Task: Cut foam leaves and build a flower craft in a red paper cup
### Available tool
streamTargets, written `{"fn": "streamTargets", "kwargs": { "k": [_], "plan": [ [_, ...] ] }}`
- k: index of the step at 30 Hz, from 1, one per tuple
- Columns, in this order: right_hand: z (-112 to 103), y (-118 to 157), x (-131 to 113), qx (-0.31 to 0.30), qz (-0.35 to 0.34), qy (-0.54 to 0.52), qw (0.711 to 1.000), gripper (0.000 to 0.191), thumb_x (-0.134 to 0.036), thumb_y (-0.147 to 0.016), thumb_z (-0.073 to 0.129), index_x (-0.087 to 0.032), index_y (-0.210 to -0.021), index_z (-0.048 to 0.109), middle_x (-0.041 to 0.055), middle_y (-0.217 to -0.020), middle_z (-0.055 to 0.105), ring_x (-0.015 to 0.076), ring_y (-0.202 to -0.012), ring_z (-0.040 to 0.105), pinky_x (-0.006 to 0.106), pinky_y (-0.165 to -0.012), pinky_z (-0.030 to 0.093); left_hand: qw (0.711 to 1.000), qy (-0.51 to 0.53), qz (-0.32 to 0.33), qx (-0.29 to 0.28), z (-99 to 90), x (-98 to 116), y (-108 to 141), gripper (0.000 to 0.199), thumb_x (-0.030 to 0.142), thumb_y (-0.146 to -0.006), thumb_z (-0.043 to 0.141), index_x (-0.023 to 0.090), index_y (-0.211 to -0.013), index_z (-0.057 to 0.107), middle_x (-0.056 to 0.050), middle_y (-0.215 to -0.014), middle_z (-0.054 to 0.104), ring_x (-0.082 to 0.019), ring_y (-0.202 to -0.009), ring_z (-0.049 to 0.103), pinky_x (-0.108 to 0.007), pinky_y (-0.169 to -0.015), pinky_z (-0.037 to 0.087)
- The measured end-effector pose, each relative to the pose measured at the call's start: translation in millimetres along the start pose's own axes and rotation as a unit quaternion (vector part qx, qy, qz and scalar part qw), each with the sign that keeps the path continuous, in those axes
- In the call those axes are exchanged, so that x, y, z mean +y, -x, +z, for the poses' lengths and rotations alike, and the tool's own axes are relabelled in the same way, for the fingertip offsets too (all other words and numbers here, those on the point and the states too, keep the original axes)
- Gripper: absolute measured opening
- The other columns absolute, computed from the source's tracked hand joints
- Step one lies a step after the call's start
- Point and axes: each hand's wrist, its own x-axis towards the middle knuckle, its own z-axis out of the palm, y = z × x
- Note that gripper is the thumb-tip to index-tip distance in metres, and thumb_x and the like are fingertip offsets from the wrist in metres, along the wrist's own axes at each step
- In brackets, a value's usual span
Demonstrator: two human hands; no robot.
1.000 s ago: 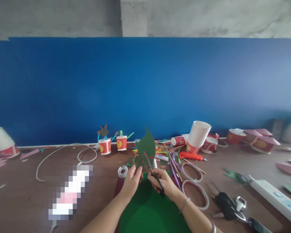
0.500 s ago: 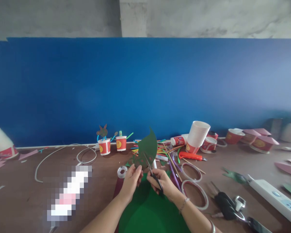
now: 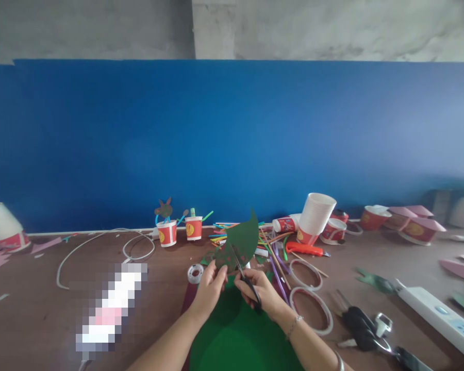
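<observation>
My left hand (image 3: 212, 288) pinches the lower left edge of a dark green paper piece (image 3: 244, 238), which has a curved outline and a pointed top. My right hand (image 3: 260, 291) is closed around the black handles of a pair of scissors (image 3: 251, 289). The scissor blades point up and left and lie across the lower part of the paper. Below both hands lies a large green sheet (image 3: 242, 335) over a dark red one. A clear tape roll (image 3: 195, 273) sits just left of my left hand.
Two decorated cups (image 3: 166, 233) stand behind at the left. Coloured sticks, a cup stack (image 3: 317, 216), an orange cutter (image 3: 304, 249) and tape rings (image 3: 311, 310) lie behind and right. Keys (image 3: 361, 324) and a power strip (image 3: 441, 314) are further right; a cable (image 3: 62, 257) loops at left.
The green paper has tilted to the right, its pointed tip now lower and further right. Both hands keep nearly the same place and hold.
</observation>
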Motion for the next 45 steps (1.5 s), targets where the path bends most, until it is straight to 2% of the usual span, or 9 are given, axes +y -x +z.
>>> {"fn": "streamTargets", "kwargs": {
  "k": [12, 17, 22, 29, 34, 40, 45],
  "plan": [
    [-4.7, -2.6, 5.4, -0.02, -0.003, 0.005, 1.0, 0.029, -0.041, -0.068, 0.066, -0.015, -0.068, 0.054, -0.0085, -0.037, 0.043, 0.0032, -0.03, 0.034, 0.014, -0.029, 0.026, 1.0, 0.017, 0.004, 0.014, -1.7, -0.2, -0.9, 0.027, 0.045, -0.079, 0.052, 0.018, -0.076, 0.048, 0.006, -0.056, 0.043, -0.007, -0.046, 0.037, -0.019, -0.042, 0.026],
    [-4.2, -2.6, 6.1, -0.025, 0.003, 0.006, 1.0, 0.029, -0.041, -0.069, 0.066, -0.015, -0.068, 0.055, -0.0082, -0.036, 0.044, 0.0032, -0.029, 0.034, 0.013, -0.028, 0.026, 0.998, 0.049, -0.015, 0.046, 0.7, 1.9, -1.7, 0.033, 0.049, -0.077, 0.052, 0.019, -0.068, 0.043, 0.008, -0.05, 0.04, -0.007, -0.041, 0.034, -0.018, -0.037, 0.024],
    [-2.8, -1.3, 3.9, -0.028, 0.01, 0.003, 1.0, 0.031, -0.043, -0.067, 0.066, -0.015, -0.071, 0.055, -0.008, -0.038, 0.045, 0.0043, -0.03, 0.037, 0.014, -0.029, 0.031, 0.998, 0.034, -0.046, 0.033, 3.8, 4.8, -0.4, 0.034, 0.051, -0.078, 0.048, 0.018, -0.07, 0.045, 0.004, -0.056, 0.048, -0.007, -0.044, 0.039, -0.018, -0.038, 0.024],
    [-0.6, 0.7, -2.3, -0.004, 0.044, 0.008, 0.999, 0.033, -0.043, -0.065, 0.067, -0.013, -0.077, 0.058, -0.0066, -0.042, 0.049, 0.005, -0.034, 0.041, 0.015, -0.033, 0.032, 1.0, -0.008, -0.005, 0.003, -0.8, 2.2, -1.1, 0.028, 0.044, -0.081, 0.048, 0.018, -0.072, 0.048, 0.004, -0.057, 0.046, -0.007, -0.048, 0.038, -0.02, -0.043, 0.025],
    [-2.9, 0.8, -5.4, -0.026, 0.039, 0.029, 0.998, 0.031, -0.042, -0.067, 0.065, -0.013, -0.073, 0.059, -0.0077, -0.038, 0.045, 0.0037, -0.031, 0.034, 0.015, -0.031, 0.027, 0.999, -0.033, 0.009, 0.016, -2.6, -1.0, -2.2, 0.029, 0.044, -0.082, 0.047, 0.018, -0.068, 0.045, 0.004, -0.056, 0.044, -0.008, -0.048, 0.038, -0.021, -0.044, 0.026],
    [-5.7, 0.4, -5.2, -0.035, 0.043, 0.045, 0.997, 0.029, -0.042, -0.068, 0.065, -0.013, -0.067, 0.057, -0.0073, -0.037, 0.045, 0.0034, -0.03, 0.035, 0.014, -0.031, 0.025, 0.998, -0.026, -0.001, 0.049, -3.7, -7.6, -4.5, 0.034, 0.049, -0.079, 0.049, 0.02, -0.064, 0.039, 0.007, -0.049, 0.038, -0.008, -0.043, 0.034, -0.022, -0.043, 0.025],
    [-6.2, -0.6, -2.5, -0.041, 0.037, 0.044, 0.998, 0.03, -0.043, -0.068, 0.065, -0.014, -0.068, 0.058, -0.0073, -0.036, 0.046, 0.0037, -0.029, 0.035, 0.014, -0.03, 0.025, 0.998, -0.013, -0.011, 0.057, -2.2, -1.5, -2.7, 0.034, 0.05, -0.077, 0.052, 0.02, -0.066, 0.043, 0.005, -0.052, 0.044, -0.008, -0.042, 0.036, -0.021, -0.042, 0.026]
  ]
}}
